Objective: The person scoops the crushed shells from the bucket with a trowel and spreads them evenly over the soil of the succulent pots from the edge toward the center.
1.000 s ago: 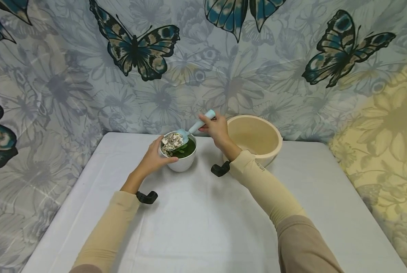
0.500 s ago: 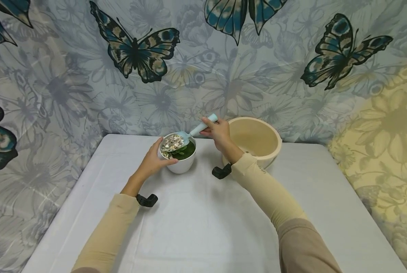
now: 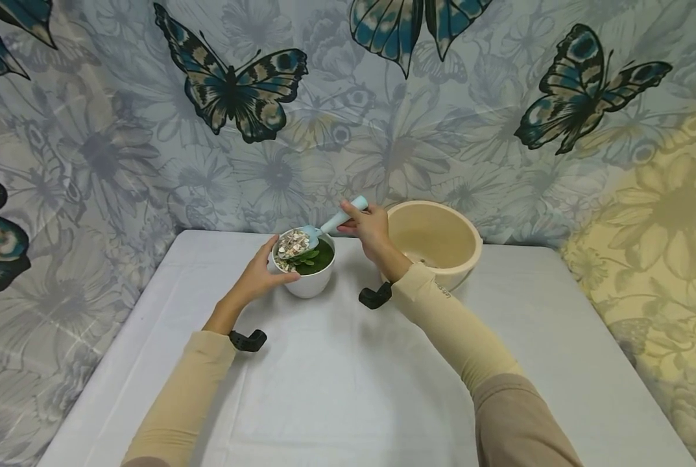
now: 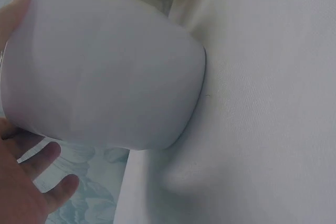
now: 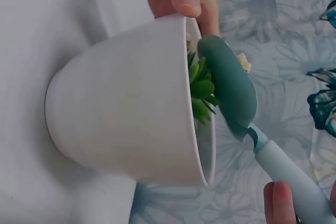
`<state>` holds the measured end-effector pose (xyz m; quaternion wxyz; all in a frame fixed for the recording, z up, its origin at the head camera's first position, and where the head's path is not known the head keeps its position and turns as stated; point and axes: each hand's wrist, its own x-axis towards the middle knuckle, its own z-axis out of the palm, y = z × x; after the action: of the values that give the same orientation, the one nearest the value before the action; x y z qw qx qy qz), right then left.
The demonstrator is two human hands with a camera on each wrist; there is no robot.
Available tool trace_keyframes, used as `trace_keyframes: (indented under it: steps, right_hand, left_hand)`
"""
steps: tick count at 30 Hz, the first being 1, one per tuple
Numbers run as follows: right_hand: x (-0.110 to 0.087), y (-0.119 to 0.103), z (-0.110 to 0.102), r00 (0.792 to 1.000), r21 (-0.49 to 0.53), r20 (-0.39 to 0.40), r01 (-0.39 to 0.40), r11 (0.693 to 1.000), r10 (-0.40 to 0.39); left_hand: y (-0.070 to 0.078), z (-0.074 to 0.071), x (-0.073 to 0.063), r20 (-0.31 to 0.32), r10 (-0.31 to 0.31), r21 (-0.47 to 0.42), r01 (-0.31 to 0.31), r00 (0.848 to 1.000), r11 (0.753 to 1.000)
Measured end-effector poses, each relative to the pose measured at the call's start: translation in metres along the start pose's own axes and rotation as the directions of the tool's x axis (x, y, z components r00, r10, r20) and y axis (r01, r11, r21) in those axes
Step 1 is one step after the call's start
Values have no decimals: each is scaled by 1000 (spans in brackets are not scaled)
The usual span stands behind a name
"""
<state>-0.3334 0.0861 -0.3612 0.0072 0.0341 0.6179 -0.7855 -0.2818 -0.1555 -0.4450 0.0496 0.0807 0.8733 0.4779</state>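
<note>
At the right hand (image 3: 373,227): fingers and thumb curled round the smooth, pale blue, rod-shaped handle (image 3: 345,215) of a trowel, its end poking out past the grip.
Handle feel: probably light, stiff plastic, best held around its thick middle (smooth enough, I suspect, to roll in a loose grip).
Teal-blue rounded scoop (image 5: 229,82): over the pot's mouth, heaped with mottled cream-and-brown pebbles (image 3: 294,244); loose, so likely to spill if tipped sharply.
Left hand (image 3: 259,275): spread wide across the glossy white, tapered round pot (image 3: 305,285), thumb at the near rim and fingers around the far side; some fingertips stand off the wall.
Pot: upright, or nearly, on the white cloth-covered table (image 3: 324,383); likely rigid and slippery, steadiest held below the rim.
Green fleshy leaves (image 5: 202,88): inside the mouth, below the scoop, presumably soft and easily bruised.
Cream, wide round bowl (image 3: 435,237): near the pot but apart, beyond the right forearm.
</note>
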Motion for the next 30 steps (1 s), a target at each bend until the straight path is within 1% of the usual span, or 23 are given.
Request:
trace_keyframes:
  steps: [6, 9, 11, 15, 18, 22, 24, 26, 30]
  right_hand:
    - [0, -2, -3, 998, 24, 61, -24, 999, 23]
    - [-1, -3, -4, 996, 29, 84, -35, 999, 32]
    - [-2, -4, -4, 996, 26, 80, -31, 999, 29]
    - [-3, -6, -3, 998, -14, 52, 20, 1000, -19]
    - [-5, -8, -1, 994, -78, 73, 82, 994, -77]
    - [-7, -9, 1, 986, -141, 111, 142, 980, -126]
    - [-8, -8, 2, 985, -157, 110, 146, 977, -130]
    - [-8, -7, 2, 986, -166, 106, 142, 976, -126]
    - [-10, -8, 3, 988, -184, 96, 136, 974, -120]
  left_hand:
    - [1, 0, 0, -16, 12, 3, -12, 1000, 1000]
    - [3, 1, -1, -29, 0, 8, 0, 1000, 1000]
    - [5, 2, -2, -40, -12, 14, 12, 999, 1000]
    - [9, 3, -4, -46, -27, 49, 29, 999, 998]
    - [9, 1, -3, -34, -21, 79, 24, 999, 997]
    - [8, -3, 1, 2, -2, 76, 2, 1000, 997]
    - [7, -4, 3, 22, -3, 68, 1, 1000, 998]
    - [6, -4, 4, 30, -16, 58, 14, 999, 998]
    - [6, -1, 2, 17, -38, 44, 37, 999, 998]
